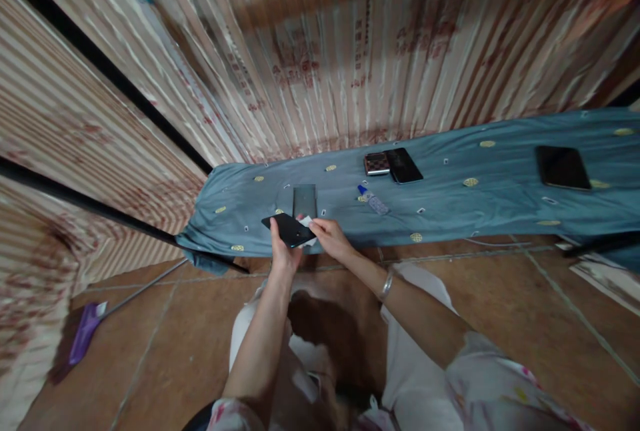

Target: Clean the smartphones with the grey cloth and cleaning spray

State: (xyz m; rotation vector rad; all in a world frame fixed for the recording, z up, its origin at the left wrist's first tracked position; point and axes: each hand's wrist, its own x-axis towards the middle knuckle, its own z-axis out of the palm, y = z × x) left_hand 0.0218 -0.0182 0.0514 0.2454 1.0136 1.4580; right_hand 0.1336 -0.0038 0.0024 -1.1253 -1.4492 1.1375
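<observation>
Blue cloth [450,204] spread before me, tablet [563,167] toward its right end, my left hand [283,254] clamped on a dark phone [289,229] at the near edge, my right hand [327,237] pinching a white wipe [306,223] against it, small bottle [373,199] mid-cloth.

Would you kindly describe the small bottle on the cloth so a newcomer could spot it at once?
Find the blue cloth spread along the striped wall. Near its middle, just below the two dark devices lying side by side, lies the small clear bottle on its side. Its blue cap sets it apart from the flat dark things around it.
</observation>
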